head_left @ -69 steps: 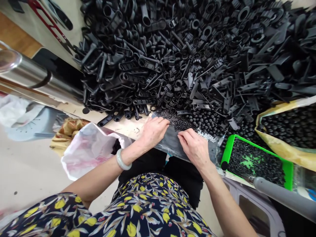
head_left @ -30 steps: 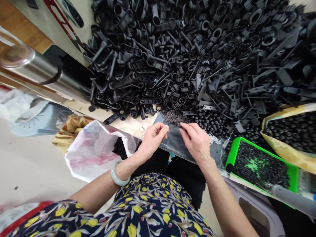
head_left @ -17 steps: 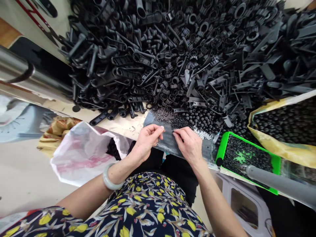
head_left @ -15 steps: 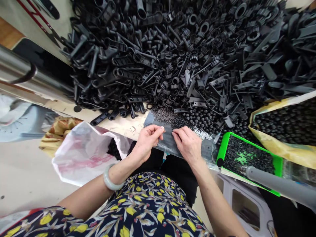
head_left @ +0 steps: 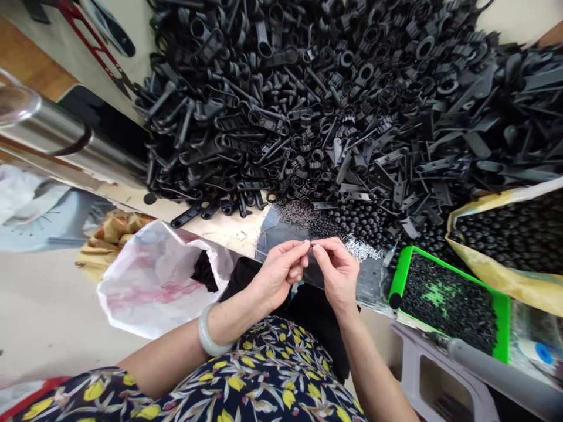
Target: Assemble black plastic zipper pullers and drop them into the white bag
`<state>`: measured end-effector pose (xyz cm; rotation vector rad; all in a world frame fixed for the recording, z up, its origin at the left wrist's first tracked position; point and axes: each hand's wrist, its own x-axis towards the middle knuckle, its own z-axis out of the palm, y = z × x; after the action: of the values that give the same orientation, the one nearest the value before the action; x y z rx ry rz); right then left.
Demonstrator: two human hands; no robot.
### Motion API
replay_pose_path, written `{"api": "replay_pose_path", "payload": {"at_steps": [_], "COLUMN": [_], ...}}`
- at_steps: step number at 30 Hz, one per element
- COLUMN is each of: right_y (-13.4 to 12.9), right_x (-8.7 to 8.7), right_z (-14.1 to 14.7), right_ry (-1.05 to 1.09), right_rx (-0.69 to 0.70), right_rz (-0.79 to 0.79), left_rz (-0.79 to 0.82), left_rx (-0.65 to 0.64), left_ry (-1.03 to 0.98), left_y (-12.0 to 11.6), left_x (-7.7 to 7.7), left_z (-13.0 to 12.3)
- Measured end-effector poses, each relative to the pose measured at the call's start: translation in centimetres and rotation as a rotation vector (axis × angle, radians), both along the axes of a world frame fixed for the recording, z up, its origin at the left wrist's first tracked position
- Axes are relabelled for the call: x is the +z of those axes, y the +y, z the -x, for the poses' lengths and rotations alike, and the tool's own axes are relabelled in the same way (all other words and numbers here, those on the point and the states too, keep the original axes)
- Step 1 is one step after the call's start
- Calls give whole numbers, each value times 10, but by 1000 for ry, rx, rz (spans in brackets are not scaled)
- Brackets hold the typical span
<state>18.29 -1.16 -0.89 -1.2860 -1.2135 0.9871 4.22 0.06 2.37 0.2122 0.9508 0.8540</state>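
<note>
My left hand [head_left: 284, 271] and my right hand [head_left: 338, 268] meet fingertip to fingertip above the table's front edge. Both are closed in a pinch. A tiny dark piece [head_left: 311, 246] shows between the fingertips, too small to name. Just beyond my hands lie small heaps: brownish bits [head_left: 294, 212], round black beads [head_left: 358, 218] and silvery pins [head_left: 363, 249]. A dark grey mat [head_left: 272, 234] lies under this spot.
A large pile of black plastic parts [head_left: 264, 117] covers the table's back. At right stand a green tray [head_left: 400, 272] of small black pieces and a yellow bag [head_left: 488, 264] of black balls. A white bag [head_left: 141, 287] hangs at left, near a metal cylinder [head_left: 57, 129].
My hands were apart and have come together at the fingertips. My left hand moved right. The tiny dark piece now shows between them. The whole view has shifted slightly.
</note>
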Motion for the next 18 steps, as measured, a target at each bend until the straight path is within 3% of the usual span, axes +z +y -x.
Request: {"api": "replay_pose_path", "payload": {"at_steps": [11,18], "right_y": [-7,-10], "right_x": [-3,-5], "right_z": [3,1], "right_ry": [-100,36], "right_rx": [-77,-53], "right_rz": [-43,76], "left_rz": [20,-160], "left_rx": [65,29], "left_ry": [48,142], "left_y": [-7,-10], "left_x": [0,-7], "left_z": [-9,-9]}}
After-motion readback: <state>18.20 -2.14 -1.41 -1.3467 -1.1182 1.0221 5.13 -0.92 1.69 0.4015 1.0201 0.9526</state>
